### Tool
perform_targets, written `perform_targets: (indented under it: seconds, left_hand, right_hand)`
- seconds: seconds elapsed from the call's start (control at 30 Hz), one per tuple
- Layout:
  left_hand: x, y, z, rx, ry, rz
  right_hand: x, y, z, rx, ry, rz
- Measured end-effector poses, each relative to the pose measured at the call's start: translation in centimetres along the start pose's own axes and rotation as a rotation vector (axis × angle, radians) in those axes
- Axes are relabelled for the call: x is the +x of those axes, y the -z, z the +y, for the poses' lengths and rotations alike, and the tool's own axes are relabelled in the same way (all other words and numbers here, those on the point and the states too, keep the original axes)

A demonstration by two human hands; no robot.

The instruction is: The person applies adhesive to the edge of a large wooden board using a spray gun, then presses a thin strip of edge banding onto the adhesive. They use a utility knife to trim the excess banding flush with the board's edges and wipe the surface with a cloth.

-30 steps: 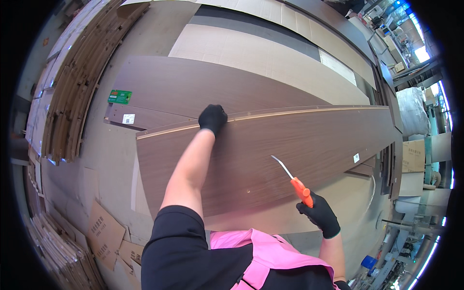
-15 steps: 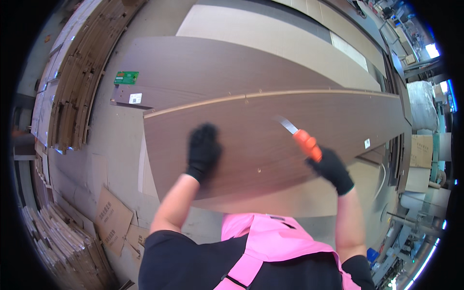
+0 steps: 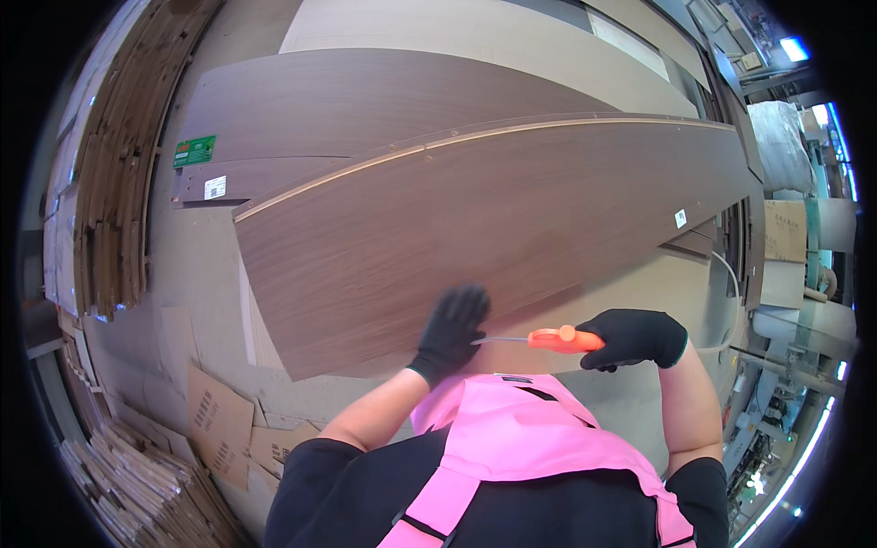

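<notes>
A long brown wood-grain panel (image 3: 512, 201) lies slantwise in front of me, with a pale strip along its far edge. My left hand (image 3: 451, 331), in a black glove, is at the panel's near edge, its fingers stretched out and slightly blurred. In my right hand (image 3: 636, 340), also black-gloved, is an orange-handled utility knife (image 3: 565, 340). Its thin blade points left and its tip comes right up to my left hand; whether they touch I cannot tell.
Behind lies another brown panel (image 3: 384, 96) with a green label (image 3: 195, 152) and a white sticker. Stacked flat cartons (image 3: 119, 164) stand at left, more flattened cardboard (image 3: 219, 425) below them. A pale hose (image 3: 734, 283) curves at right, near machinery and a plastic-wrapped bundle (image 3: 781, 146).
My left hand has moved right and nearer to my body, off the panel's middle. The knife has come down toward me and turned level, its blade now beside my left hand.
</notes>
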State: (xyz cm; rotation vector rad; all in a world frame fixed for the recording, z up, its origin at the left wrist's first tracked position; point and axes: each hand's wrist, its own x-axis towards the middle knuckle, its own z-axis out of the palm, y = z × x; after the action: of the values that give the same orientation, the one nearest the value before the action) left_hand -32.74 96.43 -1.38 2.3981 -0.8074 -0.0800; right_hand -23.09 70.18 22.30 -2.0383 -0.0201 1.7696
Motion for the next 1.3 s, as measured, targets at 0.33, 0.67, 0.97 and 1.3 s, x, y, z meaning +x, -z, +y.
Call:
perform_targets:
  seconds: [0.33,0.67,0.97,1.3]
  left_hand:
    - [-1.2,0.6,-0.5,0.066,-0.173,-0.065]
    - [-0.4,-1.9,1.4,0.172,-0.201,-0.097]
    - [-16.5,6.2,-1.1,0.502,0.379,-0.255]
    - [-23.8,2.4,3.3,0.392,1.262,-0.053]
  right_hand:
    - [-4.7,-0.7,4.3,0.098,-0.137,0.077]
    - [-2.4,-5.4,5.1,-0.024,0.069,0.417]
    - [-5.8,-6.9,9.3,0.074,-0.015,0.472]
    - [-6.9,-15.1,21.2,0.006,0.358,0.872]
